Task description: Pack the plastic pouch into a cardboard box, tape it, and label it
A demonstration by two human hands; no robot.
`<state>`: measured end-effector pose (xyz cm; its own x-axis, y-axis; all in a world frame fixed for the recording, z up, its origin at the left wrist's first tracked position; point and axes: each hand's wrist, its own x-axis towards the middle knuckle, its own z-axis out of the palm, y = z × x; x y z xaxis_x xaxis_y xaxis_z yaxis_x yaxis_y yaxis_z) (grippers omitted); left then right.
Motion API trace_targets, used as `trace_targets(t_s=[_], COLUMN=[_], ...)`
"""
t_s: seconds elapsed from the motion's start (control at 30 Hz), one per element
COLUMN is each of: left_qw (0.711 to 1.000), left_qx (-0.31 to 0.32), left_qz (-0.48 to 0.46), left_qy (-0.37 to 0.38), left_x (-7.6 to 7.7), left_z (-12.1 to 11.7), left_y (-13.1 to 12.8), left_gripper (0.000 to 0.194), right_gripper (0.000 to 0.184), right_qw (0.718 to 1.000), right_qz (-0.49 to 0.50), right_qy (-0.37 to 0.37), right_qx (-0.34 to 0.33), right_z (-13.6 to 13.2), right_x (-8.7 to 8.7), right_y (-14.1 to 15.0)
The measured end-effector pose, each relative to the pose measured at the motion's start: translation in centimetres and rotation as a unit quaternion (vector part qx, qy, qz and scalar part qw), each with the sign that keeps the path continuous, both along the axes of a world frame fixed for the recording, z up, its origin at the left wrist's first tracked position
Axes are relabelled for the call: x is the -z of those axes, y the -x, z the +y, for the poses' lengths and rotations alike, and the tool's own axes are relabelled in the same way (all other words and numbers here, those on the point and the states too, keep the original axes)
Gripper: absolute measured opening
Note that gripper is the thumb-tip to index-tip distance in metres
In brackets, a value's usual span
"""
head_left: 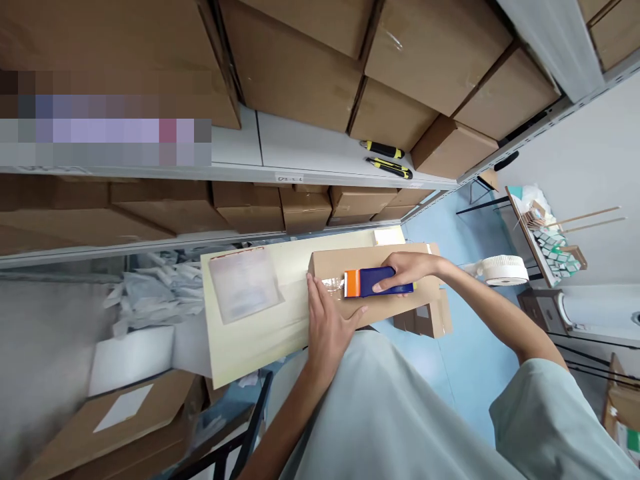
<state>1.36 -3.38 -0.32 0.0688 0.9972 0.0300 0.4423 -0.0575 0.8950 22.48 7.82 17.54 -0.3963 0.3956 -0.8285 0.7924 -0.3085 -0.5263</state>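
Right hand (407, 270): fingers wrapped around the tape dispenser (376, 282), pressing it onto the box top to lay tape.
Left hand (327, 320): flat, fingers spread on the box (330, 267) to steady it.
Box: lying on the bench (240, 347), in front of the person.
Shelf (300, 150): 2 yellow knives (387, 159) within reach.

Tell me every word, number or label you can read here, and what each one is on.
None can be read.
Small tag on the shelf edge: handwritten marks, too small to read.
Clear pouch on the pale board: print inside too faint.
Tape dispenser in the right hand: no lettering shows.
Cardboard box under the left hand: plain.
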Motion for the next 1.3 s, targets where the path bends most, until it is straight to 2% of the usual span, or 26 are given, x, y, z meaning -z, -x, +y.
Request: trace_targets(t_s=[0.13, 0.4, 0.5, 0.57, 0.63, 0.7, 0.8, 0.9, 0.97, 1.07, 1.3], left_qw=[1.000, 0.997, 0.994, 0.992, 0.989, 0.988, 0.986, 0.980, 0.975, 0.970, 0.956], left_qx=[0.007, 0.029, 0.024, 0.020, 0.018, 0.016, 0.010, 0.006, 0.006, 0.002, -0.014], left_qz=[0.002, 0.025, 0.051, 0.069, 0.085, 0.098, 0.112, 0.134, 0.157, 0.186, 0.235], left_qy=[0.025, 0.071, 0.089, 0.103, 0.116, 0.122, 0.126, 0.145, 0.156, 0.158, 0.175], left_x=[-0.6, -1.2, -1.3, -1.4, -1.6, -1.8, -2.1, -2.3, -2.6, -2.9, -2.7], left_z=[0.1, 0.5, 0.6, 0.8, 0.9, 1.1, 1.3, 1.6, 1.8, 2.1, 2.7], left_y=[0.4, 1.0, 1.2, 1.2, 1.2, 1.2, 1.2, 1.1, 0.9, 0.6, 0.5], left_gripper=[0.131, 0.119, 0.121, 0.121, 0.120, 0.120, 0.122, 0.125, 0.125, 0.125, 0.138], right_gripper=[0.062, 0.066, 0.067, 0.067, 0.068, 0.067, 0.064, 0.067, 0.067, 0.063, 0.059], right_qw=[1.000, 0.986, 0.981, 0.982, 0.983, 0.983, 0.995, 0.997, 0.997, 0.997, 0.999], right_qz=[-0.017, -0.072, -0.065, -0.053, -0.061, -0.081, -0.065, -0.055, -0.038, 0.003, -0.001], right_qy=[-0.006, -0.057, -0.080, -0.087, -0.091, -0.079, -0.028, 0.038, 0.064, 0.080, 0.045], right_qx=[-0.022, -0.139, -0.162, -0.156, -0.149, -0.142, -0.077, -0.023, -0.002, 0.007, 0.003], right_z=[0.1, 0.8, 1.0, 1.0, 0.9, 0.5, -0.6, -1.9, -2.5, -2.7, -1.2], right_x=[-0.4, -0.3, -0.1, -0.2, -0.8, -1.6, -2.7, -3.0, -2.7, -2.2, -2.3], right_y=[0.5, 1.4, 0.4, -1.8, -5.6, -10.6, -18.8, -25.0, -27.5, -29.7, -33.7])
